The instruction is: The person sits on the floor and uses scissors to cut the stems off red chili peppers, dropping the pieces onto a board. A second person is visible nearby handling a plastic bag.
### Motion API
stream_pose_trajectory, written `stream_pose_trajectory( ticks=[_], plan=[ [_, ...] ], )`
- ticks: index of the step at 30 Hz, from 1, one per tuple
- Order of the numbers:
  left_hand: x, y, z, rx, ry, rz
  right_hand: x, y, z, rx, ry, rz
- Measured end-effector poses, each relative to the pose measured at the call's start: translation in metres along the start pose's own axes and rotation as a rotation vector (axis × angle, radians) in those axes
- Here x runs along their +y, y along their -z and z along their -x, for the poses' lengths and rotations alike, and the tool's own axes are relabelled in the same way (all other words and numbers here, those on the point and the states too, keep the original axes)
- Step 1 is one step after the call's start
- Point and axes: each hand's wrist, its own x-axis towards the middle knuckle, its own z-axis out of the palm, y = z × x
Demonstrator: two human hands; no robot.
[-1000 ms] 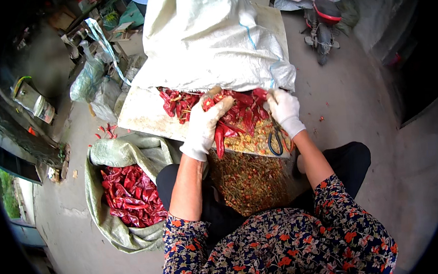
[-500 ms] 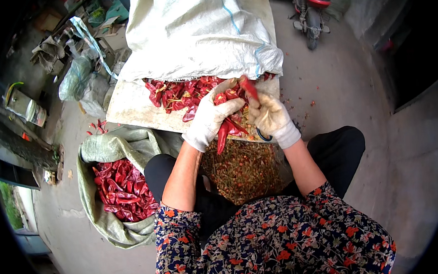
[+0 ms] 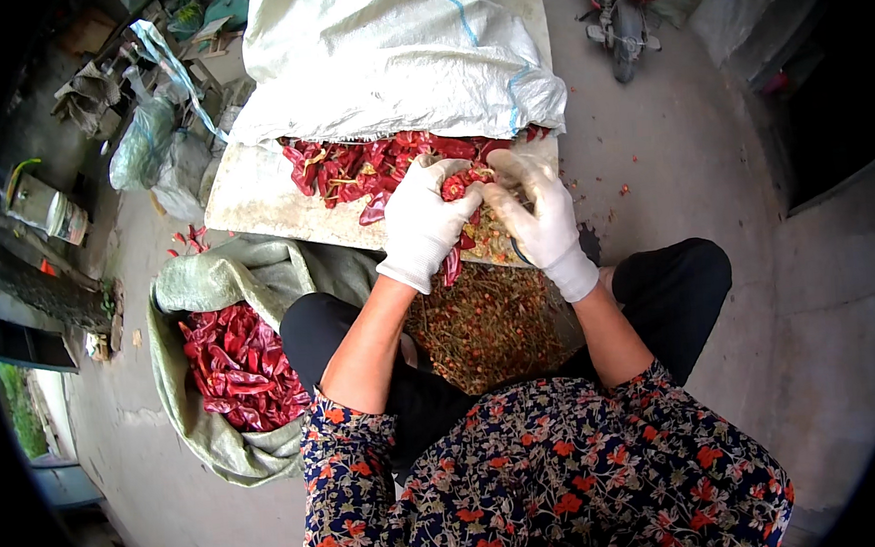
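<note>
Dried red peppers are bunched in my left hand (image 3: 422, 219), which wears a white glove and has its fingers curled round them. One held pepper (image 3: 452, 264) hangs tip-down below that palm. My right hand (image 3: 546, 217), gloved too, meets the left at the stem ends, its thumb and fingers closing on a pepper (image 3: 464, 184). A dark, blue-edged loop (image 3: 520, 252) shows under the right hand; what it belongs to is hidden. Just beyond both hands, a pile of red peppers (image 3: 341, 169) lies on a pale board (image 3: 263, 209), spilling from a white woven sack (image 3: 395, 66).
An open green woven sack (image 3: 179, 390) full of red peppers (image 3: 248, 370) stands at my left knee. Between my legs lies a heap of stem scraps (image 3: 481, 326). Plastic bags (image 3: 144, 146) are at the far left, a motorcycle (image 3: 627, 21) at the far right.
My right hand has moved up and left to meet the left hand; the red pepper raised at its fingertips is now down among the bunch. My left hand has shifted slightly right.
</note>
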Motion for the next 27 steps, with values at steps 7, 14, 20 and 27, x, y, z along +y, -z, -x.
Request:
stream_pose_trajectory(
  ticks=[7, 14, 20, 27],
  plan=[
    [0.014, -0.01, 0.009, -0.117, -0.046, 0.156, 0.002, 0.001, -0.003, 0.084, -0.079, 0.157],
    [0.022, -0.001, 0.008, -0.154, -0.181, 0.445, 0.012, 0.006, 0.0, 0.221, -1.083, -1.564],
    [0.024, 0.037, -0.002, -0.06, 0.268, 0.894, 0.041, 0.035, -0.001, -0.426, -0.578, -1.016],
    [-0.027, 0.077, -0.023, 0.318, 0.375, 1.228, 0.063, -0.002, 0.021, -0.473, -0.369, 0.107]
  ],
)
